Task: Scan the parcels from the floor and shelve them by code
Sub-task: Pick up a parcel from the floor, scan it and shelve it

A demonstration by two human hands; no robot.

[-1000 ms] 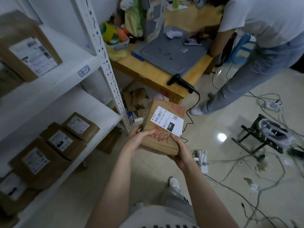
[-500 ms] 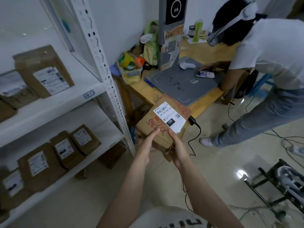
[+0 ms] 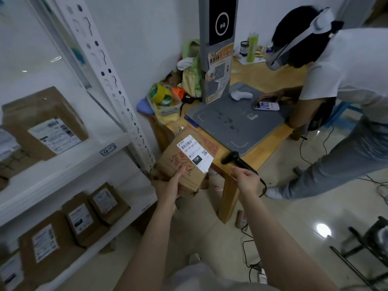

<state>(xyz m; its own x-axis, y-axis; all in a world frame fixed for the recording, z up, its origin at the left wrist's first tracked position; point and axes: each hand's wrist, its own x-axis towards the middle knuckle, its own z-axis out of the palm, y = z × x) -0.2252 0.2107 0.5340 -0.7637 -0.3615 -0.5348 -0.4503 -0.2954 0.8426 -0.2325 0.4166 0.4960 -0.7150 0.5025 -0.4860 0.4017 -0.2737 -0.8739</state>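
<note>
My left hand [image 3: 168, 189] grips the near end of a brown cardboard parcel [image 3: 178, 164] and holds it tilted up in front of the table corner. Its white label [image 3: 195, 153] reads 15H and faces me. My right hand [image 3: 245, 179] is off the parcel and reaches the handle of a black corded scanner [image 3: 231, 159] lying on the wooden table's [image 3: 260, 156] front corner. Its fingers are loosely spread at the handle, without a closed grip that I can see.
White metal shelves [image 3: 63, 164] on the left hold several labelled brown parcels; a tag [image 3: 108, 151] reads 4-2. A grey scan platform [image 3: 241, 124] with a pillar stands on the table. Another person [image 3: 346, 91] leans over it. Cables and a black stand [image 3: 365, 244] lie on the floor.
My view has risen and moved closer to the table. My right hand let go of the parcel and moved right to the scanner; my left hand alone holds the parcel.
</note>
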